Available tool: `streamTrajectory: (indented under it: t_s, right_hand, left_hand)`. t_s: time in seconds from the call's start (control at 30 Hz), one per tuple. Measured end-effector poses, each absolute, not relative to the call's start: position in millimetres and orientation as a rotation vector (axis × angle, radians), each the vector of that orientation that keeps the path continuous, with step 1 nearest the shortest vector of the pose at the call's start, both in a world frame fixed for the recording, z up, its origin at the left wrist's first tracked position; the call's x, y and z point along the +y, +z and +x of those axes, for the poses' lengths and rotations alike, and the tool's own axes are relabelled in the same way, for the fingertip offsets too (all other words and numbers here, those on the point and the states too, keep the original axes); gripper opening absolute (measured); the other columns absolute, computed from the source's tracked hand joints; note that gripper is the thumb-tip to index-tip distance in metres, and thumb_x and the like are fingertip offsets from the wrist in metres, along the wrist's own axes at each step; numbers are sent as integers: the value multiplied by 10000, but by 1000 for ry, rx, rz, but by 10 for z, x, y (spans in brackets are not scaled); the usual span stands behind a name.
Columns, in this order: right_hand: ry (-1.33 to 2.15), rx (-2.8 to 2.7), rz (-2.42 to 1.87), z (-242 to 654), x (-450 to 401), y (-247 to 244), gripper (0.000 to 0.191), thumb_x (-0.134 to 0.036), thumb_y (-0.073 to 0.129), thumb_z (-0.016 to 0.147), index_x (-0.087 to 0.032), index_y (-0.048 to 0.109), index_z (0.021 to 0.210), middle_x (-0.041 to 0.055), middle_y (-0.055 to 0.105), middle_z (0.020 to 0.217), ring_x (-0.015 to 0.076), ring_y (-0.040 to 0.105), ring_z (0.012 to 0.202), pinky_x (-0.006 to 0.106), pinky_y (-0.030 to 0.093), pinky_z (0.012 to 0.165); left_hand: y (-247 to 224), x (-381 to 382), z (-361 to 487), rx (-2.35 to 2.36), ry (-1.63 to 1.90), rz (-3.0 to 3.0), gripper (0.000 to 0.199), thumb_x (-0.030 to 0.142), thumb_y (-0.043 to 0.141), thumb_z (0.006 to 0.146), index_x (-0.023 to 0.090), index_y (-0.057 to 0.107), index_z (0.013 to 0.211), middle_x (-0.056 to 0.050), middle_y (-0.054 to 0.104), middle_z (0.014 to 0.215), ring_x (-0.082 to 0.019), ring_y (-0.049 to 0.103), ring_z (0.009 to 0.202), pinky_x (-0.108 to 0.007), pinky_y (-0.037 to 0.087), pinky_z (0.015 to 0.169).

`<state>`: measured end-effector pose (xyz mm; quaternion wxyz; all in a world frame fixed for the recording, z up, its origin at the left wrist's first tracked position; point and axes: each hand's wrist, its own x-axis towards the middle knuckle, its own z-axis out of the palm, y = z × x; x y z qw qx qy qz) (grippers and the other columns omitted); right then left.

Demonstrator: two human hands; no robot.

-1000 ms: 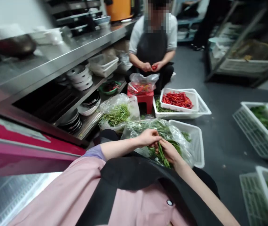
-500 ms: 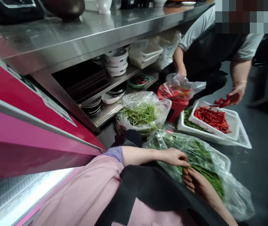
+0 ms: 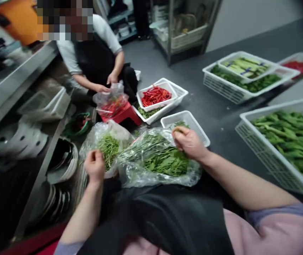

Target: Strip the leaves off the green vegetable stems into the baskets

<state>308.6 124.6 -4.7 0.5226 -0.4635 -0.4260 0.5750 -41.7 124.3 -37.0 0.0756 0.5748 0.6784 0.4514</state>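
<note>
My left hand (image 3: 95,164) is closed beside the bag of thin green stems (image 3: 108,147); what it holds, if anything, is too small to make out. Above the right side of an open clear bag of leafy greens (image 3: 167,162), my right hand (image 3: 190,141) pinches a bit of green at its fingertips. Just beyond that hand lies a white basket (image 3: 200,131) with a few green sprigs inside. Both bags lie in front of my dark apron.
Another person (image 3: 95,60) handles a bag of red chillies (image 3: 111,104) over a red stool (image 3: 124,113). A basket of red chillies (image 3: 156,96) stands beyond. Greens fill baskets (image 3: 289,141) at right; shelves with dishes (image 3: 63,163) stand at left.
The view has swung right, bringing the right-hand baskets into sight. My hands were together over the greens and are now apart. The other person's hand has left the chilli basket for the bag.
</note>
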Motion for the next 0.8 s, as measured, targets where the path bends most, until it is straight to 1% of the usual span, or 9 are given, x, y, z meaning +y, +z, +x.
streamTrajectory:
  t_s: [0.07, 0.13, 0.2, 0.3, 0.37, 0.43, 0.5, 0.63, 0.8]
  right_hand:
    - [1010, -1028, -1108, 3627, 1398, -115, 208, -381, 552, 828, -195, 493, 755, -65, 407, 524, 54, 349, 423, 186, 287, 408]
    - [774, -979, -1138, 4068, 1656, -378, 182, -366, 496, 881, -200, 503, 807, -57, 428, 554, 66, 390, 450, 194, 349, 455]
    - [691, -953, -1241, 4356, 2028, -815, 177, -350, 444, 911, -197, 518, 861, -38, 475, 600, 88, 462, 507, 218, 424, 531]
    - [723, -974, -1522, 4548, 2614, -1616, 232, -304, 389, 929, -167, 552, 1020, 48, 623, 827, 148, 603, 766, 296, 502, 768]
    - [878, -1077, -1742, 4603, 2875, -2096, 332, -274, 457, 896, -122, 528, 1183, 126, 643, 1078, 200, 606, 1005, 353, 466, 935]
    - [1075, -1238, -1944, 4645, 2987, -2435, 582, -277, 605, 806, -60, 452, 1324, 209, 531, 1321, 271, 528, 1199, 401, 398, 1041]
    - [1214, -1426, -2047, 4667, 2983, -2588, 761, -284, 696, 727, -23, 409, 1381, 250, 418, 1432, 318, 463, 1282, 413, 365, 1077]
    - [1267, -1719, -1886, 4574, 2802, -2296, 500, -250, 595, 810, -60, 558, 1271, 185, 561, 1327, 263, 540, 1224, 347, 401, 1046]
    - [1151, -1760, -1370, 4204, 2194, -1138, 282, -206, 516, 848, -146, 661, 1083, 86, 689, 1124, 183, 646, 1008, 304, 476, 927]
  left_hand:
    - [-418, 1583, -585, 2248, 1042, 1425, 187, 313, 555, 835, 135, 589, 881, 37, 522, 571, -95, 478, 451, -213, 406, 454]
    - [-506, 1792, -592, 2390, 724, 1169, 310, 239, 656, 737, 107, 568, 1003, 37, 543, 604, -98, 499, 446, -213, 409, 439]
    - [-571, 1847, -440, 2390, 668, 1071, 375, 191, 649, 715, 96, 547, 1063, 9, 581, 677, -101, 538, 479, -215, 434, 450]
    - [-545, 1721, -15, 2262, 806, 1284, 255, 244, 556, 785, 115, 579, 1003, -33, 628, 760, -104, 572, 530, -224, 474, 482]
    - [-475, 1556, 300, 2180, 739, 1631, 238, 316, 540, 814, 142, 614, 959, -38, 654, 769, -120, 597, 565, -246, 509, 531]
    - [-436, 1368, 568, 2007, 501, 2037, 226, 343, 542, 834, 176, 647, 945, -45, 682, 806, -143, 641, 657, -268, 543, 637]
    - [-478, 1202, 755, 1773, 172, 2293, 200, 304, 519, 864, 199, 668, 947, -63, 701, 915, -162, 673, 810, -275, 547, 760]
    - [-732, 1073, 938, 1609, -457, 2248, 257, 253, 552, 856, 187, 644, 1087, -98, 668, 1111, -197, 660, 999, -278, 524, 865]
    - [-869, 1108, 1078, 1616, -780, 2131, 298, 342, 544, 875, 165, 622, 1102, -110, 664, 1068, -233, 668, 954, -310, 520, 833]
